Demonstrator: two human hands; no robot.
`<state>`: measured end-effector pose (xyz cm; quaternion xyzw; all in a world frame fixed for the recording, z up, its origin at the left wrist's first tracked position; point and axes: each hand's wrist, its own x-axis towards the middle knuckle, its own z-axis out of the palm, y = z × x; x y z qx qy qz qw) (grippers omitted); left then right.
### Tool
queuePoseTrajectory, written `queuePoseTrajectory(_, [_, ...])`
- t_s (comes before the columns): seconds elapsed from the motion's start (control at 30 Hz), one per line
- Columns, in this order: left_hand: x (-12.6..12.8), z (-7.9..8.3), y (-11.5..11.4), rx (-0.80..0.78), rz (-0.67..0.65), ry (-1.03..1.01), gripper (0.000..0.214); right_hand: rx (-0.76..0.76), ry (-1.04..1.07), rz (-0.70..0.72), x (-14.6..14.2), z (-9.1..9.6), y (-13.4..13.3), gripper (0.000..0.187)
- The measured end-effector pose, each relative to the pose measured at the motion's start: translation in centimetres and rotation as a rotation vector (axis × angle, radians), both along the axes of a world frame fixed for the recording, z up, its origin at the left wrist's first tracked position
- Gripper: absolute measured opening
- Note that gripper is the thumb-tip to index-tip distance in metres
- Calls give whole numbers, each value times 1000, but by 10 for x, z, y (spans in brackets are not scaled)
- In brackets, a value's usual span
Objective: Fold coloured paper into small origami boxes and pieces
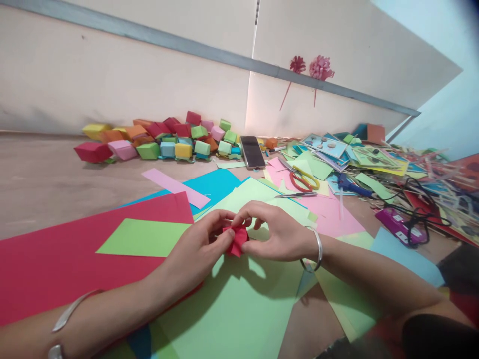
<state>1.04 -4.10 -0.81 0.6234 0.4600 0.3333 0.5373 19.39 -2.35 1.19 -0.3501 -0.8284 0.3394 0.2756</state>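
A small folded piece of red paper (236,242) is held between both hands, above a large light green sheet (239,304). My left hand (204,242) grips its left side, thumb on the front and fingers behind. From the other side, my right hand (275,232) pinches it with the thumb at its lower right edge and the index finger at its top. Parts of the red paper are hidden by my fingers. Left of my hands, a bright green paper strip (142,238) lies on a big red sheet (75,269).
Several colourful folded paper boxes (183,149) line the wall beside a phone (253,152). Scissors (301,180), a cutter knife (295,195), a blue glue gun (354,185) and a purple power strip (402,227) with black cable lie right among paper scraps. Paper flowers (321,68) stand against the wall.
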Motion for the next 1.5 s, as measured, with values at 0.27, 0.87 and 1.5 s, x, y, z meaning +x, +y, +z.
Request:
queuePoseTrajectory(0.27, [-2,-9,-5,219,46,183,36,480,-74,-109,-1,-11,-4,12])
queuePoseTrajectory(0.87, [6,-5,-12,-714,-127,-516,58,808,-282,-140,-7,-13,-22,23])
queuePoseTrajectory(1.5, [9,0,-26,-718,-158,-518,52,907,-346,-86,-3,-16,-24,36])
